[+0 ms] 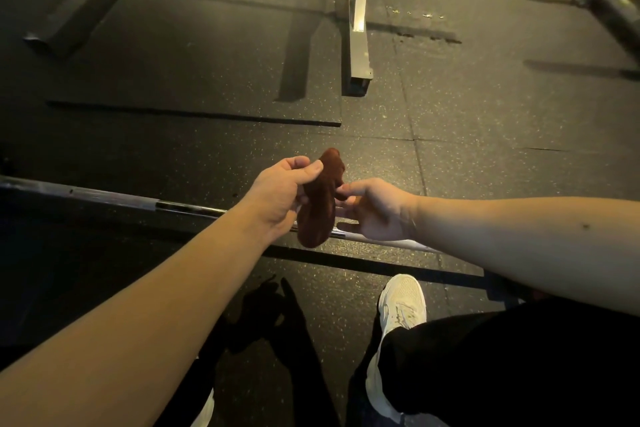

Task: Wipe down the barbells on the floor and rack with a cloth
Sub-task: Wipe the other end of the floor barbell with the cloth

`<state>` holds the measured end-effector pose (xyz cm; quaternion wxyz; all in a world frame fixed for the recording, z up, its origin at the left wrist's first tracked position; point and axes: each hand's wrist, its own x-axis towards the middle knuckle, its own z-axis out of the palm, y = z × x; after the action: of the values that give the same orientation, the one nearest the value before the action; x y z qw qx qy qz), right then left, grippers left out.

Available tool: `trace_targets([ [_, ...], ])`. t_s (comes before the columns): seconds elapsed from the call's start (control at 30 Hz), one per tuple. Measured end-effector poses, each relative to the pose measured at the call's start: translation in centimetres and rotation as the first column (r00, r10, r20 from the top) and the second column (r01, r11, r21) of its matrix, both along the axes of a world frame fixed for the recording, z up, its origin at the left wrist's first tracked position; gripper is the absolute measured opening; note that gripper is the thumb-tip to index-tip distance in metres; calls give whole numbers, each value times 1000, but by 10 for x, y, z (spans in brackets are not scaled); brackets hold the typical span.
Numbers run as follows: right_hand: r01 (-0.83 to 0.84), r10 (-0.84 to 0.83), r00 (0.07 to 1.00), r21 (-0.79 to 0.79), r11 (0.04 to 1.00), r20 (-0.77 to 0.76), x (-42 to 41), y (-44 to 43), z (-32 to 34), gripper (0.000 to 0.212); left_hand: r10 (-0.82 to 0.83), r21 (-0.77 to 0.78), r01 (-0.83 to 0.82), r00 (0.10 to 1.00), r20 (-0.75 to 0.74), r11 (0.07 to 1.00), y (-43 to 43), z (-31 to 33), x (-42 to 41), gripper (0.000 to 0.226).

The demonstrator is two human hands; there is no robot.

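A steel barbell (pixel 114 198) lies on the black rubber floor, running from the left edge down to the right under my hands. A crumpled brown cloth (pixel 317 210) hangs just above the bar's middle. My left hand (pixel 282 192) pinches the cloth's upper part between thumb and fingers. My right hand (pixel 375 206) grips the cloth's right side with thumb and fingertips, palm turned up. The bar's stretch under the cloth and my right forearm is hidden.
A grey metal rack leg (pixel 358 45) stands on the floor ahead, with a dark angled frame (pixel 93 0) at the far left and another frame (pixel 613 7) at the far right. A raised mat edge (pixel 194 113) crosses the floor. My white shoe (pixel 401 302) is near the bar.
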<state>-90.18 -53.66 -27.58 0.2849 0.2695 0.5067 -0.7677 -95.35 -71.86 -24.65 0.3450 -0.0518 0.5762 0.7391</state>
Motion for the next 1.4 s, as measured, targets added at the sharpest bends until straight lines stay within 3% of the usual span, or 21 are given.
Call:
trace_targets([
  [0.1, -19, 22, 999, -64, 998, 38, -1, -2, 3, 22, -4, 82, -1, 999, 52, 997, 0, 2, 1, 13],
  [0.2, -35, 36, 999, -45, 998, 15, -1, -5, 7, 23, 4, 68, -7, 998, 55, 998, -1, 2, 0, 12],
  [0.33, 77, -78, 997, 112, 991, 1, -4, -4, 5, 22, 113, -158, -114, 994, -17, 981, -5, -10, -9, 11],
  [0.47, 211, -182, 977, 395, 894, -110, -12, 5, -9, 29, 193, -397, -227, 973, -125, 889, 2, -30, -21, 18],
  [0.57, 225, -153, 973, 563, 795, -174, -25, 6, -23, 24, 75, -481, -145, 984, -161, 865, 17, -42, -33, 30],
  [0.7, 291, -197, 956, 594, 750, -219, -44, 11, -38, 16, -221, -512, 85, 952, -210, 855, 33, -55, -51, 55],
  [0.77, 337, -164, 934, 634, 696, -317, -51, 14, -46, 13, -346, -563, 132, 892, -292, 816, 39, -68, -59, 58],
  [0.87, 336, -65, 924, 717, 611, -378, -48, 14, -75, 15, -453, -701, 88, 818, -354, 707, 48, -104, -61, 39],
  [0.97, 217, 10, 966, 839, 500, -257, -23, 8, -131, 21, -555, -856, 16, 768, -320, 516, 47, -152, -45, 23],
  [1.07, 101, 146, 976, 926, 364, -164, 9, -5, -169, 23, -726, -958, -61, 640, -254, 282, 33, -189, -20, 25],
  [1.17, 125, 256, 953, 981, 150, -161, 20, -14, -180, 26, -759, -959, -162, 586, -285, 235, 26, -203, -5, 33],
  [1.23, 152, 248, 948, 968, 200, -200, 17, -17, -181, 25, -791, -939, -196, 508, -342, 281, 31, -206, 1, 49],
  [1.33, 164, 181, 953, 915, 370, -244, 12, -16, -179, 21, -884, -928, -137, 284, -372, 347, 45, -210, 3, 58],
  [1.4, 188, 144, 954, 899, 395, -263, 16, -10, -175, 24, -917, -938, -112, 201, -343, 326, 56, -216, -2, 63],
])
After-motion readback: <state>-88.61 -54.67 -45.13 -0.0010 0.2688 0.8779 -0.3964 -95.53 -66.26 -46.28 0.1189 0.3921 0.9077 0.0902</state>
